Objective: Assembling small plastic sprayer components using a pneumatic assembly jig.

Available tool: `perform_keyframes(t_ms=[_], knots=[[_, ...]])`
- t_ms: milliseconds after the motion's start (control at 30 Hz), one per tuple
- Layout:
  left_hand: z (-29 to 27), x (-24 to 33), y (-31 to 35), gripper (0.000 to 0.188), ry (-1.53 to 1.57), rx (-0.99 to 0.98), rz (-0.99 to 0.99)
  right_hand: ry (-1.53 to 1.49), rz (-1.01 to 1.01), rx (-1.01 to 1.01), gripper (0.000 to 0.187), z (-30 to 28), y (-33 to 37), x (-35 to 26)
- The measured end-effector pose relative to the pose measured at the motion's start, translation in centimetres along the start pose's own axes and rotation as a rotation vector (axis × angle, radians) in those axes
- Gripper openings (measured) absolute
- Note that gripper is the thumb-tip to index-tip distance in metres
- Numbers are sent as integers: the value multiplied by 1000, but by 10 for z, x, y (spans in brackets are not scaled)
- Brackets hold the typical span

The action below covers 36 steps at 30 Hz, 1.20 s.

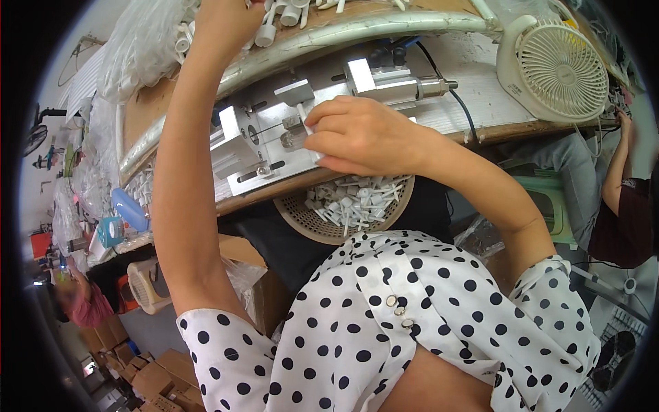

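Note:
My right hand point(364, 136) is over a metal fixture point(240, 141) on the bench, its fingers bent together around a small white plastic piece point(303, 115) by the fixture's middle block. The fingers cover most of that piece. A thin metal rod runs from the fixture's left block toward the fingertips. My left hand point(230, 20) reaches to the far side, at a pile of white plastic parts point(268, 33) with cup-shaped ends. The upper edge of the picture cuts off its fingers, so their grip is hidden.
A round basket point(292, 218) of white plastic parts sits below the bench edge. A plastic-wrapped rail point(384, 26) curves behind the fixture. A white fan point(559, 69) and black cable stand at right; plastic bags point(141, 48) lie at far left. Another person point(621, 220) sits at right.

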<state>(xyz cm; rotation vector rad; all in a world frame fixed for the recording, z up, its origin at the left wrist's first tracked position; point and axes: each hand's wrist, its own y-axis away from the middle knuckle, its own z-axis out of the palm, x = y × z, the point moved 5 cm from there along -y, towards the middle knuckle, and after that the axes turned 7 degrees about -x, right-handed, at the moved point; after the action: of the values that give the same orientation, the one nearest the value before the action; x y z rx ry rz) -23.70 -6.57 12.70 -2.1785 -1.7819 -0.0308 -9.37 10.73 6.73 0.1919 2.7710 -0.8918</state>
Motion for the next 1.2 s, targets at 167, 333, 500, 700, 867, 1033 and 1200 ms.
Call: perform_keyframes(t_ms=[167,333,500,700,867,1033,1200], knots=[[-1,2,26,20,6,74,119,170,-49,-131,13,22,-6,1],[-25,11,58,25,396,189,-41,236,-60,-130,9,24,-7,-7],[-27,23,128,23,939,317,-151,81,13,-196,19,15,-13,-1],[21,60,208,28,829,301,-82,299,217,208,18,-76,-70,81],[48,78,209,28,473,248,9,235,219,-89,18,-69,-90,122],[64,85,193,25,361,218,50,-37,369,25,22,-83,-69,94],[66,88,190,26,259,218,51,-261,429,127,25,-83,-43,68]])
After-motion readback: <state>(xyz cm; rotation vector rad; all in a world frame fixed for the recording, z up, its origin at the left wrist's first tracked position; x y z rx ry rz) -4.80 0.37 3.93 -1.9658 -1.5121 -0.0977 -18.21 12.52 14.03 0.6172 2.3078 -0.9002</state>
